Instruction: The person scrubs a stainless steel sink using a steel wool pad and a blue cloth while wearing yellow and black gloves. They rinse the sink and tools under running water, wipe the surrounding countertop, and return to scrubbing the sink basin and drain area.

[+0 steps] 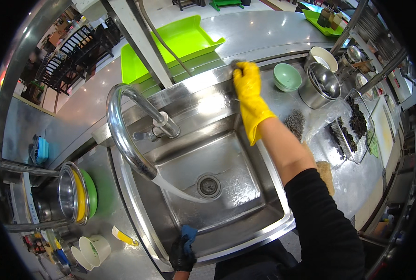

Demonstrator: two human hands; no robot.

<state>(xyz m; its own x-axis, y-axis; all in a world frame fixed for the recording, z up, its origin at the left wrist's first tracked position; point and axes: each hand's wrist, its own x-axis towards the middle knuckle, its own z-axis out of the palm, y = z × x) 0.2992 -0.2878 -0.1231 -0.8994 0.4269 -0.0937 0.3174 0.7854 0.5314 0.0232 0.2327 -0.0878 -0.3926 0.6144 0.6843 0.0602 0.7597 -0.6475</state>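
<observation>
My right hand (249, 93), in a long yellow rubber glove, reaches to the raised back ledge of the steel sink (170, 100), at its right end. Its fingers are closed on a small dark grey scouring pad (236, 64), mostly hidden by the glove and pressed against the ledge. Down at the sink's near left corner, my left hand (182, 255) wears a black glove and grips a blue cloth (188, 236). From the curved tap (128, 135) a stream of water runs into the basin, toward the round drain (209, 185).
Right of the sink stand green bowls (288, 77), a steel pot (317, 88), a steel-wool pad (295, 122) and a wire basket (357, 126) with dark food. A lime tray (180, 39) lies behind. Nested bowls (90, 193) and a yellow-handled tool (124, 236) are at left.
</observation>
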